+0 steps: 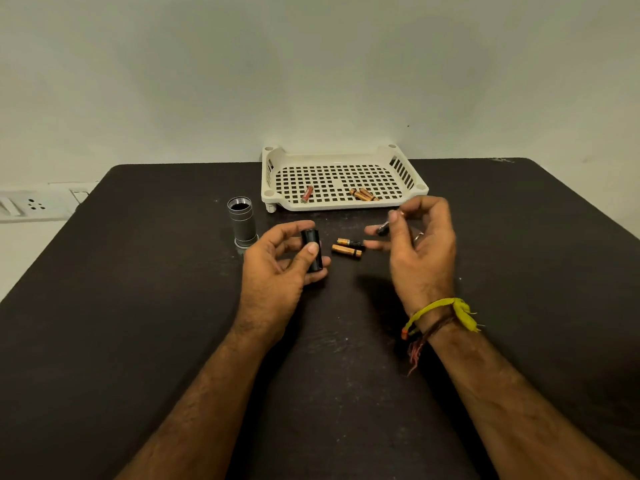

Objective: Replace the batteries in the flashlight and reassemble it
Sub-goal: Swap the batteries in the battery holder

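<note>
My left hand [277, 268] grips a black cylindrical battery holder [312, 249], held upright between thumb and fingers above the dark table [138, 306]. To its right, my right hand [420, 247] pinches a small dark battery [382, 229] between thumb and fingertips. Between the hands, two copper-and-black batteries [348, 247] lie side by side on the table. The grey flashlight body [241, 221] stands upright at the left, its threaded open end facing up.
A white perforated tray [346, 206] sits at the back of the table against the wall. It holds a red battery [307, 194] and two copper batteries [363, 194]. A wall socket [34, 204] is at the far left.
</note>
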